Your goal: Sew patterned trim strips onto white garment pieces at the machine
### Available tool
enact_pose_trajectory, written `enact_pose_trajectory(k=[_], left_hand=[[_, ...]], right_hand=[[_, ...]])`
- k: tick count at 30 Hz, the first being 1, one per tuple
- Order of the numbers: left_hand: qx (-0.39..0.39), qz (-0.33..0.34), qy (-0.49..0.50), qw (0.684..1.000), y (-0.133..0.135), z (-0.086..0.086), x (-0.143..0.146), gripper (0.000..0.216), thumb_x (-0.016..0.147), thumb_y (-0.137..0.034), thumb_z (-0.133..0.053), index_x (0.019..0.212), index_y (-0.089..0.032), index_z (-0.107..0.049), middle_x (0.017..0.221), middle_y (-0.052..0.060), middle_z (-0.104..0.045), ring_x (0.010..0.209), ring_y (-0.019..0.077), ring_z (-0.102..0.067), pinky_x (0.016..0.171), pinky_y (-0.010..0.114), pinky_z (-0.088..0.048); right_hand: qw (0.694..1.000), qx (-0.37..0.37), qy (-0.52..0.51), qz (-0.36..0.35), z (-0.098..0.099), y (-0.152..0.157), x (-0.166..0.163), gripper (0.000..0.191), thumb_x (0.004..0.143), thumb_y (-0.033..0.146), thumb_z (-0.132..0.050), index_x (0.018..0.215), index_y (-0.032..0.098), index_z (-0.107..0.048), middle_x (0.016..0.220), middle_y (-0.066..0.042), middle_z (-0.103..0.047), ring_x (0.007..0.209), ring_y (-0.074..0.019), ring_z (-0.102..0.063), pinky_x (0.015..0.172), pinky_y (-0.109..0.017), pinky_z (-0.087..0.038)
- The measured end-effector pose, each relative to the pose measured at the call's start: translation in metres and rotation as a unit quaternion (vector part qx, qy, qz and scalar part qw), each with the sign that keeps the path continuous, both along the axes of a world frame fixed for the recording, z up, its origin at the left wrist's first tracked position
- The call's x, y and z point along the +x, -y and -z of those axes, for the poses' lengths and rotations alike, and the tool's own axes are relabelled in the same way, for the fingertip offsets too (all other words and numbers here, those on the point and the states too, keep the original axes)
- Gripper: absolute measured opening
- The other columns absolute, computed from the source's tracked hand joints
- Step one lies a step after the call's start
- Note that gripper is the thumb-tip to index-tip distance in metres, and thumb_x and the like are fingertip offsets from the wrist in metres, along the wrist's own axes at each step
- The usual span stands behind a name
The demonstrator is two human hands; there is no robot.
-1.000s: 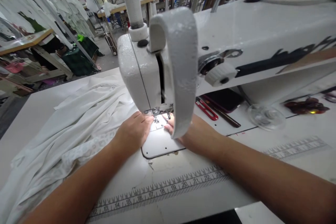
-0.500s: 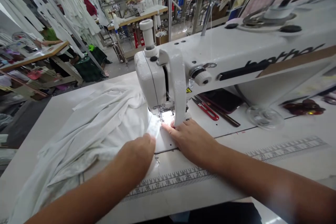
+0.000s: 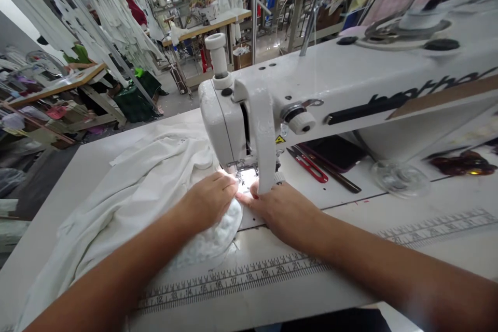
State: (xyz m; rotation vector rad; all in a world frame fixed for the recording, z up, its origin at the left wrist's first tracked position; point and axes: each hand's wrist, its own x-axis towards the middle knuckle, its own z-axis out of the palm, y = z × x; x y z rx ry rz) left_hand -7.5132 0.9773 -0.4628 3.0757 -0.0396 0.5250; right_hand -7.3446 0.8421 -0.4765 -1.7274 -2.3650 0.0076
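Note:
A white sewing machine (image 3: pixel 334 88) stands on the white table (image 3: pixel 350 264). White fabric (image 3: pixel 136 192) is heaped to its left, with a lace-textured edge (image 3: pixel 218 236) pulled toward the needle (image 3: pixel 243 176). My left hand (image 3: pixel 208 199) presses down on that fabric edge, fingers curled over it just left of the presser foot. Beside it, my right hand (image 3: pixel 278 207) lies on the machine bed, fingertips touching the fabric at the needle plate. The two hands almost meet under the lit needle area.
Red thread snips (image 3: pixel 307 165), a dark phone (image 3: pixel 334 151) and a clear round dish (image 3: pixel 400 177) lie behind the machine arm. A printed ruler strip (image 3: pixel 241 276) runs along the table front. Other sewing tables, hanging white garments and racks fill the workshop behind.
My left hand moved forward from the table front to the needle, bunching the lace edge of the fabric under it. My right hand shifted slightly. The camera view rose and pulled back.

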Motion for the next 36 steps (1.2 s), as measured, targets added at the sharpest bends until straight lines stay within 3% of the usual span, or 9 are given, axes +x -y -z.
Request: enact_pose_trajectory(k=[3,6,13,18,23,28,30,33,36], left_hand=[[0.003,-0.063,0.072,0.995,0.021,0.013,-0.003,0.023,0.091,-0.007,-0.043,0.103,-0.005,-0.063,0.095,0.014,-0.069,0.086,0.0215,-0.062,0.080,0.038,-0.058],[-0.001,-0.082,0.086,0.993,0.033,0.017,-0.004,0.024,0.089,-0.005,-0.044,0.104,-0.005,-0.063,0.097,0.015,-0.068,0.086,0.0225,-0.062,0.079,0.039,-0.058],[-0.023,-0.064,0.056,0.996,0.022,0.018,-0.005,0.027,0.089,-0.005,-0.045,0.110,-0.003,-0.063,0.106,0.017,-0.068,0.098,0.0238,-0.061,0.091,0.043,-0.056],[-0.008,-0.042,0.062,0.997,0.016,0.017,-0.002,0.026,0.088,-0.004,-0.048,0.109,-0.001,-0.063,0.106,0.016,-0.067,0.102,0.0242,-0.060,0.097,0.043,-0.053],[0.008,-0.059,0.057,0.997,0.010,0.020,0.002,0.027,0.090,-0.004,-0.048,0.111,-0.002,-0.064,0.108,0.016,-0.067,0.103,0.0241,-0.060,0.096,0.042,-0.054],[-0.012,-0.073,0.028,0.997,0.014,0.012,0.002,0.029,0.091,-0.005,-0.046,0.116,-0.004,-0.061,0.115,0.015,-0.065,0.111,0.0244,-0.058,0.100,0.043,-0.051],[-0.028,-0.083,0.016,0.996,0.021,0.002,-0.010,0.028,0.093,-0.008,-0.045,0.117,-0.006,-0.060,0.116,0.015,-0.064,0.113,0.0242,-0.057,0.100,0.042,-0.050],[-0.053,-0.123,-0.025,0.991,0.036,-0.010,-0.050,0.025,0.096,-0.022,-0.049,0.116,-0.012,-0.060,0.111,0.012,-0.065,0.106,0.0240,-0.060,0.091,0.040,-0.054],[-0.054,-0.201,-0.098,0.973,0.056,-0.015,-0.102,0.033,0.094,-0.042,-0.053,0.116,-0.018,-0.060,0.106,0.010,-0.067,0.093,0.0250,-0.065,0.079,0.039,-0.055]], right_hand=[[1.000,-0.009,-0.011,-0.012,0.003,0.003,0.009,0.067,0.070,-0.007,-0.045,0.131,0.019,-0.052,0.085,-0.003,-0.059,0.073,-0.0188,-0.049,0.069,-0.035,-0.033],[1.000,-0.010,-0.013,-0.010,0.003,0.004,0.013,0.074,0.069,-0.009,-0.043,0.137,0.021,-0.047,0.087,-0.003,-0.058,0.078,-0.0200,-0.049,0.070,-0.035,-0.033],[0.999,-0.028,-0.035,-0.006,0.001,0.004,0.010,0.052,0.074,-0.005,-0.047,0.120,0.017,-0.059,0.086,-0.005,-0.058,0.082,-0.0207,-0.049,0.071,-0.035,-0.035],[0.999,-0.028,-0.045,-0.003,0.002,0.001,0.011,0.033,0.085,0.003,-0.048,0.113,0.017,-0.061,0.080,-0.004,-0.055,0.082,-0.0202,-0.046,0.072,-0.035,-0.034],[0.999,-0.030,-0.026,0.011,0.001,-0.004,0.012,0.034,0.089,0.007,-0.049,0.119,0.018,-0.060,0.078,-0.004,-0.053,0.080,-0.0202,-0.043,0.066,-0.035,-0.028],[0.999,-0.026,-0.041,0.012,0.000,-0.004,0.011,0.037,0.087,0.005,-0.048,0.121,0.017,-0.060,0.080,-0.005,-0.056,0.082,-0.0207,-0.046,0.070,-0.034,-0.031],[0.999,-0.026,-0.034,0.018,0.002,-0.003,0.010,0.047,0.082,0.001,-0.049,0.125,0.018,-0.059,0.080,-0.005,-0.058,0.083,-0.0217,-0.048,0.069,-0.034,-0.032],[0.998,-0.020,-0.050,0.032,0.005,-0.003,0.011,0.060,0.076,-0.004,-0.048,0.129,0.021,-0.058,0.090,-0.007,-0.061,0.087,-0.0232,-0.051,0.071,-0.035,-0.033],[0.990,-0.047,-0.121,0.052,-0.004,-0.002,0.010,0.048,0.082,-0.003,-0.044,0.119,0.020,-0.065,0.095,-0.008,-0.064,0.087,-0.0219,-0.054,0.072,-0.035,-0.036]])
